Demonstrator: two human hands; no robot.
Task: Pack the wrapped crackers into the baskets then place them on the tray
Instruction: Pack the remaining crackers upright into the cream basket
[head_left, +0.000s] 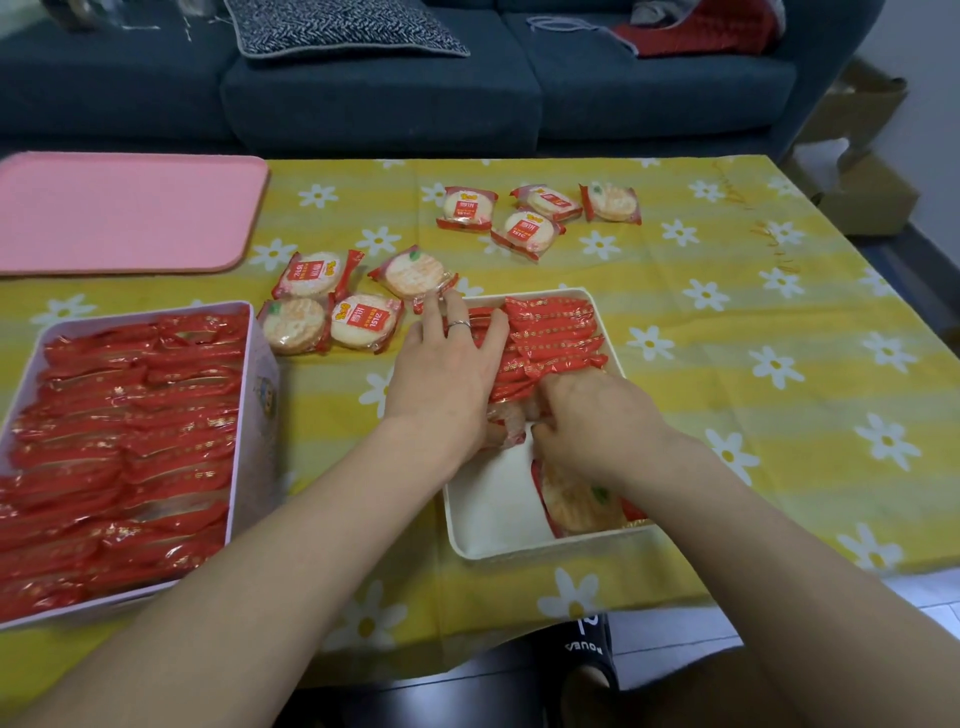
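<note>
I had both hands in the white basket (493, 525) at centre of the tabletop (727, 322). Left hand (447, 374) lay flat, fingers straight, pressing the upright row of wrapped crackers (550, 332) at its far end. Right hand (592, 415) curled round a packet just behind that row. Pink basket (244, 415) at left stood full. Loose packets (332, 306) lay between them; pink tray (124, 213) far left.

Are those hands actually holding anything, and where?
The left hand presses flat on the standing crackers in the white basket. The right hand pinches one cracker's top edge.
</note>
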